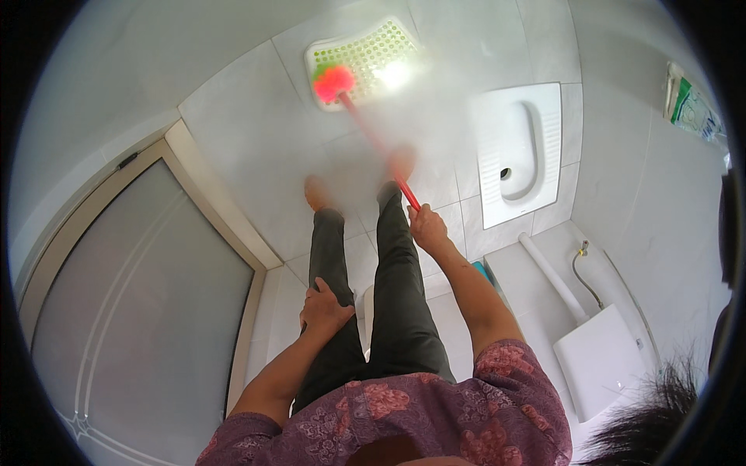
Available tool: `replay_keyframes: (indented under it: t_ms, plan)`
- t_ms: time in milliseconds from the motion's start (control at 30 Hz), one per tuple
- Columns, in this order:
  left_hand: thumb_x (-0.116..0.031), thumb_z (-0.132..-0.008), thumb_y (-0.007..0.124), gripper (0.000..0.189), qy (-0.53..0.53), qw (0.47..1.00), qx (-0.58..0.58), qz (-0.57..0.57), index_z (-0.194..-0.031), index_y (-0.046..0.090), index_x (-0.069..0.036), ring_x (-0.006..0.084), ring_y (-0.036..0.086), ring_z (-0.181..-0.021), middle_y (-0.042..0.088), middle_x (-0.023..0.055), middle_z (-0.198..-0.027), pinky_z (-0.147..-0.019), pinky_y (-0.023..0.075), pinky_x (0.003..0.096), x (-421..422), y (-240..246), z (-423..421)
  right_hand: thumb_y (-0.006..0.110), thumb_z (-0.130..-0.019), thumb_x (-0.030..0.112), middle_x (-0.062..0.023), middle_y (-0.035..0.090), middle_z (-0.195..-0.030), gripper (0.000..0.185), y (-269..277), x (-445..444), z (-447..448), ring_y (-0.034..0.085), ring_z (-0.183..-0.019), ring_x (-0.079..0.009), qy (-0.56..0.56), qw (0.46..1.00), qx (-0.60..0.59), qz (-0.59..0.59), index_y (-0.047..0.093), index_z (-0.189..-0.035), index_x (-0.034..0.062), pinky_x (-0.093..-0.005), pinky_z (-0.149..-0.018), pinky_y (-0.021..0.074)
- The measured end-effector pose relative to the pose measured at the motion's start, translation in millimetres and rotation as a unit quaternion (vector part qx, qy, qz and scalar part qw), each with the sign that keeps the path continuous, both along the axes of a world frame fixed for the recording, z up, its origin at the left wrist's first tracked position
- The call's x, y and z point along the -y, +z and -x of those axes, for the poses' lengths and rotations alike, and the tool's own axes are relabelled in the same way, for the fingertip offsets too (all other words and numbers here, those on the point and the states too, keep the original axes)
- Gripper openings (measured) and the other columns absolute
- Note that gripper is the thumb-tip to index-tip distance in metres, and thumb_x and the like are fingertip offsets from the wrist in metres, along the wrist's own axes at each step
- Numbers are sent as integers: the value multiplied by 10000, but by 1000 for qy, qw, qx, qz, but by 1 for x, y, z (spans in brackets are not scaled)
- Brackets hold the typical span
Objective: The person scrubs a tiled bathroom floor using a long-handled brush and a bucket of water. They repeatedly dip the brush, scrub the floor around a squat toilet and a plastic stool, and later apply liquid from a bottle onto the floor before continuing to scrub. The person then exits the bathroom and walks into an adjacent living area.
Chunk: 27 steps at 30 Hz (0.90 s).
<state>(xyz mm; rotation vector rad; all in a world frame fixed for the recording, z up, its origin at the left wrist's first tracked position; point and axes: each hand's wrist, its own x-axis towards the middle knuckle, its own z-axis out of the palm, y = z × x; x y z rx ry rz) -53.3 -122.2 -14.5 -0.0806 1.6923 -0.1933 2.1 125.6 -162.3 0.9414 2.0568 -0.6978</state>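
Observation:
My right hand (430, 227) grips the red handle (408, 193) of a long cleaning brush. The brush's round pink-red head (333, 83), blurred and with some green at its edge, is over the left part of a white bath mat (373, 49) with green dots. Whether the bristles touch the mat, I cannot tell. My left hand (326, 307) rests on my left leg, around the knee of the dark trousers, and holds no tool.
A white squat toilet (539, 151) is set into the tiled floor at the right. Below it are a white cistern (603, 358), a pipe (553, 276) and a flexible hose (583, 274). A framed frosted-glass door (140, 303) stands at the left. A green-and-white packet (693, 110) hangs by the right wall.

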Motion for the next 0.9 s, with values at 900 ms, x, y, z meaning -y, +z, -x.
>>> replay_keyframes:
  t_ms: [900]
  plan:
    - [-423,-639,702,981,-32,999,1,-11,-1370,216,15,397,516,-1068,438,261,-1205,-697,478,613,6,-7,-4,433,-920,413,-302,592,-702,427,18,8,-54,598,-699,-479,-47,998,20,24,493,-849,-4,-548,-647,476]
